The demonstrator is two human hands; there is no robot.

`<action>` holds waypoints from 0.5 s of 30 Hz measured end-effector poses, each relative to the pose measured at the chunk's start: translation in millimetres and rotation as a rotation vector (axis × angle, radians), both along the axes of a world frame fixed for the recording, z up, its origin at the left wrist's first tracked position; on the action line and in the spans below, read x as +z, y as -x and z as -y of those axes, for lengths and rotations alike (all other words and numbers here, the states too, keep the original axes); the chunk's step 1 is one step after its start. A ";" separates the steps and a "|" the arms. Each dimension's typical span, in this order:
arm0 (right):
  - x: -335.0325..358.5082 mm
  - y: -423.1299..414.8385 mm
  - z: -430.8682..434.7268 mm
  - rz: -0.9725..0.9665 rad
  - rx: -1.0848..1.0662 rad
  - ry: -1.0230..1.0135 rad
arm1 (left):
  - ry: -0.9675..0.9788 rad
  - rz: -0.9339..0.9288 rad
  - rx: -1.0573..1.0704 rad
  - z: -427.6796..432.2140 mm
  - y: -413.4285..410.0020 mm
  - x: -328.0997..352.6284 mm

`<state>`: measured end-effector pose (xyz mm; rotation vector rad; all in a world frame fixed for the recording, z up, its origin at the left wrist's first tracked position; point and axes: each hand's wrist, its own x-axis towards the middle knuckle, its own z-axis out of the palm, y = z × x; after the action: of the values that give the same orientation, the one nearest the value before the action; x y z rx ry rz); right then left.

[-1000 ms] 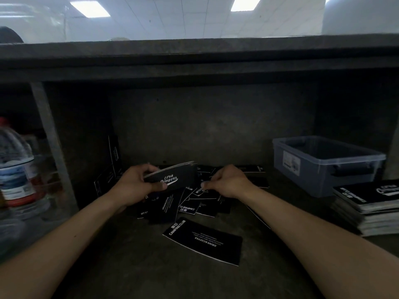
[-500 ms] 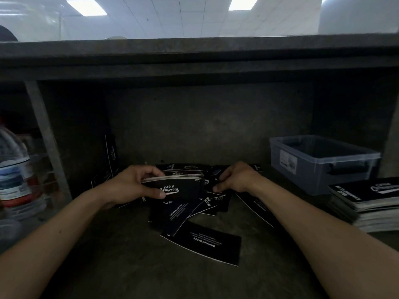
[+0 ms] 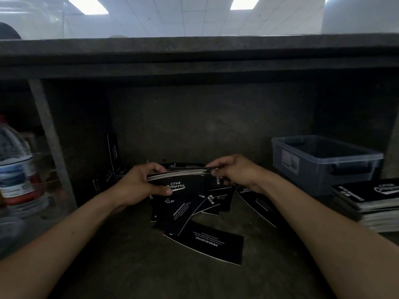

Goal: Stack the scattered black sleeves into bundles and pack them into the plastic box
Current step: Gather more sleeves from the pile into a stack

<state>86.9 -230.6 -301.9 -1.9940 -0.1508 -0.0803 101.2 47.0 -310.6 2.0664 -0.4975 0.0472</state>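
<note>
My left hand (image 3: 138, 186) grips a bundle of black sleeves (image 3: 183, 182) with white print, held above the shelf floor. My right hand (image 3: 235, 171) pinches one black sleeve (image 3: 194, 168) by its right end, and it lies across the top of the bundle. Below both hands several loose black sleeves (image 3: 194, 210) lie scattered on the dark shelf, with one apart (image 3: 207, 242) nearer to me. The translucent plastic box (image 3: 323, 162) stands at the right, apart from both hands.
A finished stack of sleeves (image 3: 371, 199) lies at the far right, in front of the box. More sleeves lean against the left wall (image 3: 113, 152). A water bottle (image 3: 15, 169) stands behind a post at the left. A low shelf top (image 3: 194, 52) hangs overhead.
My right hand has lifted a sleeve from the pile and brought it onto the top of the bundle. My left hand has kept hold of the bundle and tipped it flatter.
</note>
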 end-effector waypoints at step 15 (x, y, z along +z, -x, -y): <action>4.4 -7.6 8.7 0.356 -0.310 -0.641 | -0.048 0.009 0.030 5.1 2.8 1.0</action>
<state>94.5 -239.3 -297.5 -1.3333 -0.0323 -0.6086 98.3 41.8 -309.6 2.1213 -0.4770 0.0627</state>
